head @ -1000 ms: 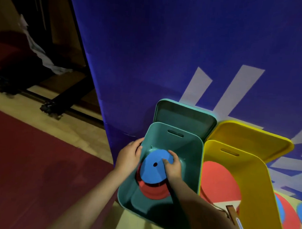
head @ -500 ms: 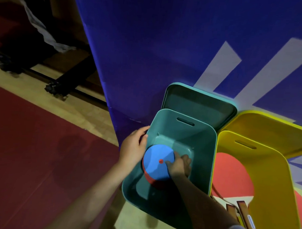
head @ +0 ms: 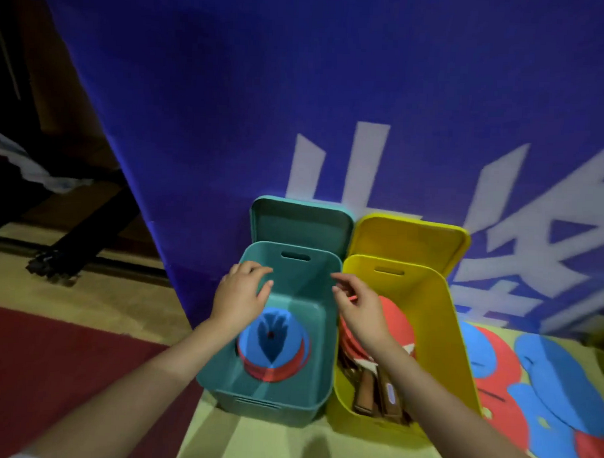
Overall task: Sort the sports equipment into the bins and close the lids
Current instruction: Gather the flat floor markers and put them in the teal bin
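Cones, a blue one topping red ones, sit stacked low in the teal bin at lower centre. Above it, the left hand and right hand hover empty, fingers loosely curled, likely heading for the lid propped behind.

dim room, light falling from overhead near the bins; the far left sinks into black. the banner lettering smears with motion blur, and wide-angle bending warps the edges.
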`<state>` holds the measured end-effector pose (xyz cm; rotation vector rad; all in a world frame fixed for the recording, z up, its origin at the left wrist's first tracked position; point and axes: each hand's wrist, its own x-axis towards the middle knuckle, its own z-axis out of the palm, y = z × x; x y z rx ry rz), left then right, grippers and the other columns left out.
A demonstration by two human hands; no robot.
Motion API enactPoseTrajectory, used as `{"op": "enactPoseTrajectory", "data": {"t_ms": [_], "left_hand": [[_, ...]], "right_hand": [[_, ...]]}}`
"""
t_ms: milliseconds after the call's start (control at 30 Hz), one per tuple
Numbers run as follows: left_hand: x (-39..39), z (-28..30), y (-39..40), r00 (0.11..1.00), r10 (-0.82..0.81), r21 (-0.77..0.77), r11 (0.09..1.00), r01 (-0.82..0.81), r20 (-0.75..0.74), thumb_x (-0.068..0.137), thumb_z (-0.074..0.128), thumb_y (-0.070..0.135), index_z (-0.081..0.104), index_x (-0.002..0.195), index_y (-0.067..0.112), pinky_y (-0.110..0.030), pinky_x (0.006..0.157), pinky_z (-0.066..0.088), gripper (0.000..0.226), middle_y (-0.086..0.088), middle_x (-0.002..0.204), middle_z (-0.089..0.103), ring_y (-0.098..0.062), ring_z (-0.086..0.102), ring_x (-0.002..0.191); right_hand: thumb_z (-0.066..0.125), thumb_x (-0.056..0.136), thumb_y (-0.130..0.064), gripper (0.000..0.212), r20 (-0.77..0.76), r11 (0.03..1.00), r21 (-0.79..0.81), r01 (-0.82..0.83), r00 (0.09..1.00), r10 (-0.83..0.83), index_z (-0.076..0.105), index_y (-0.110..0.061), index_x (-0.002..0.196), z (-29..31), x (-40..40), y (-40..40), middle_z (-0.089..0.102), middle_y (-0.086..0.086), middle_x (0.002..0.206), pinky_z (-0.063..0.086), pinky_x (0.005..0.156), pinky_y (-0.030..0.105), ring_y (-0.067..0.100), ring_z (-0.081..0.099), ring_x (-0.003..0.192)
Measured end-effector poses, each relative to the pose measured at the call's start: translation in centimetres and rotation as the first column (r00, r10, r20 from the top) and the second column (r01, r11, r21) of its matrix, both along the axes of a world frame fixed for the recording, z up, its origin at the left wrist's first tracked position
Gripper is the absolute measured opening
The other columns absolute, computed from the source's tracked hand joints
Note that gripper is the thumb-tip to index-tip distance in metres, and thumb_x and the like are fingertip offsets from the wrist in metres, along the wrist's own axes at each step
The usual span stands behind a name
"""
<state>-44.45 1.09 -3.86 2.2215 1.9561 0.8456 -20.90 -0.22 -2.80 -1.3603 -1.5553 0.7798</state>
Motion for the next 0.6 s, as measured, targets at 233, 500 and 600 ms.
{"op": "enactPoseTrajectory", "data": {"t_ms": [233, 500, 600], "left_hand": [[16.3, 3.3, -3.7, 0.862, -0.305, -0.121, 0.916, 0.381, 0.405, 0.089, 0.058, 0.026, 0.067, 0.11, 0.022, -0.031, 0.082, 0.049, 0.024, 0.001, 0.104, 0.06, -0.013, 0.059, 0.086], [33.3, 1.4, -6.3, 0.782, -0.47, -0.266, 0.759, 0.595, 0.409, 0.089, 0.059, 0.017, 0.063, 0.116, 0.019, -0.033, 0.079, 0.05, 0.027, 0.0, 0.104, 0.06, -0.018, 0.061, 0.08], [38.5, 0.4, -6.3, 0.8, -0.453, -0.325, 0.746, 0.582, 0.394, 0.089, 0.056, 0.02, 0.061, 0.118, 0.02, -0.028, 0.082, 0.046, 0.03, 0.002, 0.108, 0.062, -0.017, 0.06, 0.09]], "right_hand": [[0.057, 0.091, -0.009, 0.019, -0.072, 0.935, -0.059, 0.35, 0.933, -0.353, 0.065, -0.023, 0.102, -1.0, 15.5, -8.2, 0.068, 0.002, 0.082, 0.049, 0.071, 0.028, 0.017, 0.064, 0.078], [0.058, 0.088, -0.008, 0.018, 0.094, 0.757, -0.245, 0.605, 0.792, -0.603, 0.065, -0.017, 0.102, -6.3, 30.8, -15.7, 0.062, 0.002, 0.073, 0.046, 0.067, 0.036, 0.022, 0.06, 0.072], [0.056, 0.088, -0.006, 0.022, 0.161, 0.703, -0.329, 0.631, 0.771, -0.616, 0.063, -0.01, 0.108, -8.2, 35.4, -17.5, 0.054, 0.0, 0.066, 0.039, 0.059, 0.032, 0.014, 0.051, 0.061]]}}
